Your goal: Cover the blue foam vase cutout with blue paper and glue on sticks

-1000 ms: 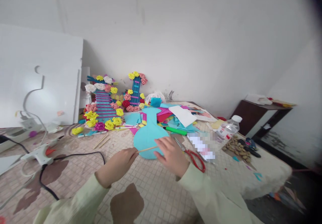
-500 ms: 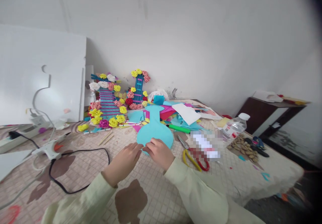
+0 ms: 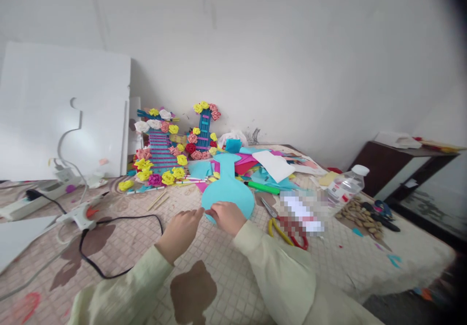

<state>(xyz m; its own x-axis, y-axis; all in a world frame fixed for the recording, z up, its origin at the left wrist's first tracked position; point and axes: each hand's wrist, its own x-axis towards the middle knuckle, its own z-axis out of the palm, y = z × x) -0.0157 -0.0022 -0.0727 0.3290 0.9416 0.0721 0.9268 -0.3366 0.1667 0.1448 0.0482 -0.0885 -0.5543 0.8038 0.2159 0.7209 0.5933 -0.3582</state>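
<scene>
A flat light-blue paper cutout (image 3: 233, 196), a round body with a narrow neck and a wider top, lies on the table in front of me. At its near left rim, my left hand (image 3: 179, 233) is closed with thumb and index finger pinched together. My right hand (image 3: 226, 218) rests over the near part of the cutout, its fingers curled in a pinch beside the left fingertips. Whatever is between the fingertips is too small and hidden to make out. Scissors (image 3: 280, 227) with yellow and red handles lie to the right of my right hand.
Two flower-trimmed paper pieces, one striped (image 3: 162, 150) and one narrow (image 3: 205, 130), stand by the wall. A green marker (image 3: 263, 187), paper sheets (image 3: 273, 165), a clear bottle (image 3: 346, 186) and peanut-like brown pieces (image 3: 359, 218) lie rightward. A glue gun (image 3: 78, 214) with black cord (image 3: 85, 257) lies left.
The view has shifted slightly, so everything sits a little further right. My left fingertips have drawn slightly left, away from the right ones. Both hands keep their pinch.
</scene>
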